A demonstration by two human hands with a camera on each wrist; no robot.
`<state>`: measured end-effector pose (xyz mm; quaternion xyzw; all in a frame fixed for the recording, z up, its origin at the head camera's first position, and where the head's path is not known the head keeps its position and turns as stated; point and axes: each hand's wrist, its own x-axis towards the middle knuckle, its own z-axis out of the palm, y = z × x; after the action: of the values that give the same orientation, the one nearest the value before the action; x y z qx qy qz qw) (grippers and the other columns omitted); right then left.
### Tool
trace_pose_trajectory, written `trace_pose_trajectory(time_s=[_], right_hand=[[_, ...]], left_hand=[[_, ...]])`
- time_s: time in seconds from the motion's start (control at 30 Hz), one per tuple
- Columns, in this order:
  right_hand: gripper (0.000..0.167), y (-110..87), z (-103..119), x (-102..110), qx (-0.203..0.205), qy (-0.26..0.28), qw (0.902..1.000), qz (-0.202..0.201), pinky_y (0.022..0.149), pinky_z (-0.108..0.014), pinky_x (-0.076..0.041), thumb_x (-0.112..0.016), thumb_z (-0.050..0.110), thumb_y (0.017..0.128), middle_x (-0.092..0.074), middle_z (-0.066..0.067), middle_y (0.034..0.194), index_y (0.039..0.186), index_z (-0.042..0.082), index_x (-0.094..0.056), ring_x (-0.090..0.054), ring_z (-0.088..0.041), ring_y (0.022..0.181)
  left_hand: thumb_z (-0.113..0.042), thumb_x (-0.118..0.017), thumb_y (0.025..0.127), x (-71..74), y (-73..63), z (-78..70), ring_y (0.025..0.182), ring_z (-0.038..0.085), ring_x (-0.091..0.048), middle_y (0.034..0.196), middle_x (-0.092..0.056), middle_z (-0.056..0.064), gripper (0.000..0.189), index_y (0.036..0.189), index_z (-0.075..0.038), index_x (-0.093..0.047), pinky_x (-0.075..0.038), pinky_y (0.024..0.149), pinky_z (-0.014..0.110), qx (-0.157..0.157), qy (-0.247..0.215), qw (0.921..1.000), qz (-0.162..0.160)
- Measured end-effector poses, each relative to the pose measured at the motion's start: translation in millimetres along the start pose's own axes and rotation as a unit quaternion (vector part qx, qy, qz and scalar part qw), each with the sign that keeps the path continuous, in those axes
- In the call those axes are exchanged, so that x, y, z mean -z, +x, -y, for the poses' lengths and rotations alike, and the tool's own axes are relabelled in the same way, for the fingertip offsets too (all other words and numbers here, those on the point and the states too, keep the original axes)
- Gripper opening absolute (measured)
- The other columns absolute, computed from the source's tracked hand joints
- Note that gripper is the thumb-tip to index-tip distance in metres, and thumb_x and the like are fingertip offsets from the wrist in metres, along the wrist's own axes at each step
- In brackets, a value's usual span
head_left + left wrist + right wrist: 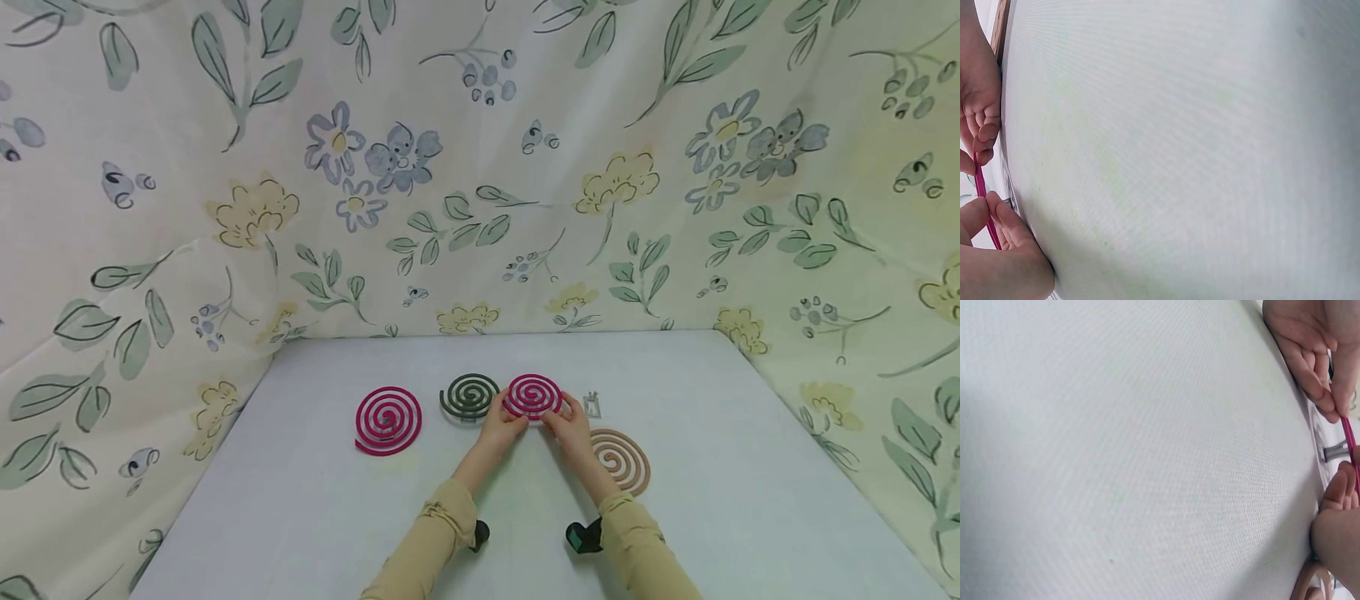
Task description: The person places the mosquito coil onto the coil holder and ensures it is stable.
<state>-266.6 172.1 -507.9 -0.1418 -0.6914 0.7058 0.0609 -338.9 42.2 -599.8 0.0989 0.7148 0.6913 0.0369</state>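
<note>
Both hands hold a pink mosquito coil (533, 395) between them, near the middle of the table. My left hand (501, 427) pinches its left edge, and my right hand (572, 425) pinches the lower right edge. Seen nearly edge-on, the pink coil (980, 181) is a thin strip between the fingers in the left wrist view. A silvery metal piece (1336, 451) shows beside the coil in the right wrist view. Just left of my left hand is a dark green coil (468, 397). Beside my right forearm lies a brown coil (628, 460), partly hidden by it.
Another pink coil (388, 421) lies farther left on the white table (300, 517). A small metal coil stand (592, 406) is right of my right hand. Floral cloth (480, 167) hangs behind the table and along its sides.
</note>
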Motion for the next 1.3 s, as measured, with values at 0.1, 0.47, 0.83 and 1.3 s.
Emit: trace_pose_trajectory(time_s=[0.1,0.47,0.83,1.3], right_hand=[[0.065,0.1,1,0,-0.003,-0.005,1.0,-0.003,0.056,-0.017,-0.04,-0.059,0.002,0.084,-0.052,0.01,0.064,0.141,-0.008,-0.031,-0.048,-0.001,0.057],[0.065,-1.0,2,0,-0.006,-0.006,1.0,-0.002,0.057,-0.016,-0.042,-0.059,0.003,0.085,-0.054,0.01,0.066,0.142,-0.007,-0.029,-0.049,0.0,0.058],[0.066,2.3,-2,0,-0.011,0.005,0.9999,0.001,0.057,-0.016,-0.041,-0.058,0.001,0.083,-0.052,0.012,0.062,0.142,-0.007,-0.029,-0.048,0.0,0.057],[0.066,3.1,-3,1,-0.007,0.007,0.9999,0.008,0.056,-0.016,-0.04,-0.057,0.001,0.083,-0.052,0.012,0.062,0.142,-0.007,-0.029,-0.048,0.0,0.056]], left_hand=[[-0.016,-0.071,0.085,0.4,-8.9,-15.9,0.063,0.01,-0.055,0.068,-0.059,0.002,0.07,0.144,-0.015,-0.034,-0.047,0.057,0.024,0.003,0.002,1.0,-0.003],[0.009,-0.059,0.085,-1.1,-67.9,-134.5,0.063,0.005,-0.047,0.066,-0.049,-0.001,0.062,0.14,0.008,-0.031,-0.042,0.061,0.015,0.075,0.005,0.9971,-0.017],[0.004,-0.062,0.085,-3.0,-52.3,-101.4,0.065,0.005,-0.05,0.069,-0.052,-0.001,0.066,0.143,0.0,-0.031,-0.046,0.063,0.018,0.083,0.01,0.9963,-0.023],[0.004,-0.061,0.086,-1.3,-54.8,-106.3,0.066,0.008,-0.05,0.07,-0.053,0.003,0.064,0.143,0.003,-0.031,-0.049,0.067,0.023,0.083,0.003,0.9964,-0.014]])
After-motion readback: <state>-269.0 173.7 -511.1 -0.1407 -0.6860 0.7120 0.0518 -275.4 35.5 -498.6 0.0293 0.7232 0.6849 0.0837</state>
